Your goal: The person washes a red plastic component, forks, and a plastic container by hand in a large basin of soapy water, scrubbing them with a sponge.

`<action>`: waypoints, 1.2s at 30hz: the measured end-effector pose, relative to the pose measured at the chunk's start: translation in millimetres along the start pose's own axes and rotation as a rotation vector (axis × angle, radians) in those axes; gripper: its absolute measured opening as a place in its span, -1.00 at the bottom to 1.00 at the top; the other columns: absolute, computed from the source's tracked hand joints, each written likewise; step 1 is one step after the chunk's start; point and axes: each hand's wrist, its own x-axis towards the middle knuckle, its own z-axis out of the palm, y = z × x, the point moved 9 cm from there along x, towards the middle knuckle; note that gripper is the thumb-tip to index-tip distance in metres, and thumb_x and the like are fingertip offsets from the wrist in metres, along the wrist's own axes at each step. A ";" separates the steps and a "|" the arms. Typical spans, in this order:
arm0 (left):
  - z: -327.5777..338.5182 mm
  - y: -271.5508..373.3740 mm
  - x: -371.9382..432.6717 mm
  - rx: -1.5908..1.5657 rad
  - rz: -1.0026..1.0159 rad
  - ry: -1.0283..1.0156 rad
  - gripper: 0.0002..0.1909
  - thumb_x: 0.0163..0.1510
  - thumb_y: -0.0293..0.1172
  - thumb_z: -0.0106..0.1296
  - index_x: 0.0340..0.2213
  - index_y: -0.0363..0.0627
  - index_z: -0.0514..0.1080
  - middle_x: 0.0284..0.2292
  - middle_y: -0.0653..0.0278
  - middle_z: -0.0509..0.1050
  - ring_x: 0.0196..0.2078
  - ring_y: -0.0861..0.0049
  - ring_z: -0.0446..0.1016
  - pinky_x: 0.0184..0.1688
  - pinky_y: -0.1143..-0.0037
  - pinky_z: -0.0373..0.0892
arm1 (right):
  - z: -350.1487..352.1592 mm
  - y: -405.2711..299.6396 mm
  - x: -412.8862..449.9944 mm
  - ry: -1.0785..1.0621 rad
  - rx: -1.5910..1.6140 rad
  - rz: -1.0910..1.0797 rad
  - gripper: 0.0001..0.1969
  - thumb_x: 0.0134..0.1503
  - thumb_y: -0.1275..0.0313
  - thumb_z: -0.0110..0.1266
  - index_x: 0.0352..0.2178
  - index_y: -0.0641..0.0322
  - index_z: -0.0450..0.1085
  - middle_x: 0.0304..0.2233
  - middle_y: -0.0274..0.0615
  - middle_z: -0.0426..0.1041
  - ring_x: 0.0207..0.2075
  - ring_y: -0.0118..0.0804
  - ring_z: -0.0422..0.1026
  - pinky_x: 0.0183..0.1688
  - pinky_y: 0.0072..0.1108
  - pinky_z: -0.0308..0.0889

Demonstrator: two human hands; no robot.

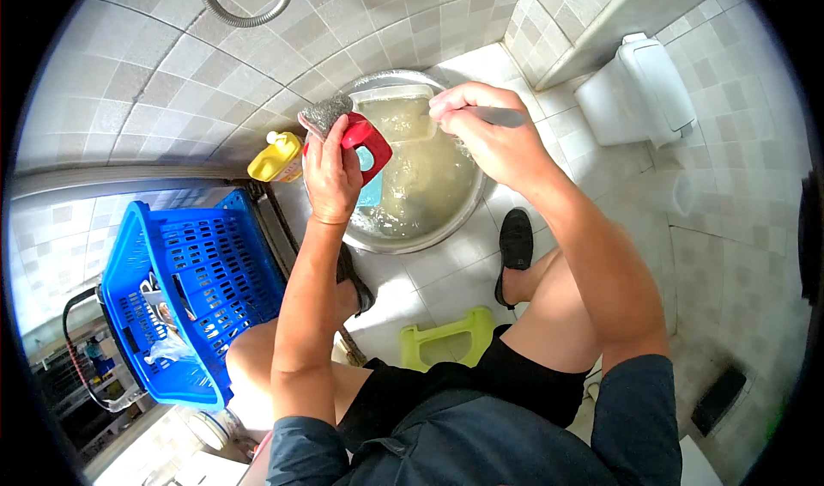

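My left hand (331,180) grips a grey scouring sponge (329,109) with a pinkish edge, together with a red plastic object (380,154) that has an opening in it. My right hand (492,138) pinches a grey utensil (496,116); a flat grey end sticks out past the palm, and its other end is hard to make out. Below both hands stands a round metal basin (402,249) of cloudy, sudsy water (431,183). A clear plastic container (393,94) lies partly in the water at its far side. A light blue object (371,193) shows beneath the red one.
Left of the basin stands a yellow pump bottle (278,157). Nearer is a blue plastic basket (212,273) holding loose items. A green plastic stool (447,338) sits between my legs. A white lidded bin (637,93) stands at right. A metal hose (248,19) hangs on the tiled wall.
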 end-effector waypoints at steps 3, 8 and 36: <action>-10.2 -7.4 8.7 -0.116 -0.136 -0.025 -0.60 0.08 -0.64 0.00 -0.01 -0.21 0.43 -0.19 -0.08 0.48 -0.21 0.05 0.50 -0.14 0.29 0.43 | 3.4 19.1 2.5 0.016 0.058 0.154 -0.84 0.16 0.51 0.05 -0.26 0.40 0.48 -0.23 -0.11 0.55 -0.18 -0.37 0.50 -0.09 -0.54 0.42; -31.6 -15.4 17.6 -0.414 -0.419 -0.074 -0.75 0.23 -0.50 0.01 -0.06 -0.28 0.45 -0.23 0.13 0.54 -0.22 0.40 0.51 -0.12 0.48 0.42 | 10.0 53.6 1.7 0.051 0.231 0.426 -0.76 0.22 0.39 0.07 -0.20 0.40 0.47 -0.24 -0.07 0.54 -0.17 -0.31 0.54 -0.09 -0.53 0.45; -81.2 -66.3 -6.8 -1.191 -1.101 -0.002 -0.79 0.26 -0.42 -0.06 -0.15 -0.28 0.45 -0.28 0.16 0.57 -0.31 0.49 0.57 -0.22 0.44 0.52 | 80.2 118.5 21.9 0.052 0.255 0.645 -0.54 0.32 0.19 -0.07 -0.10 0.53 0.36 -0.19 0.05 0.47 -0.27 -0.14 0.57 -0.21 -0.36 0.53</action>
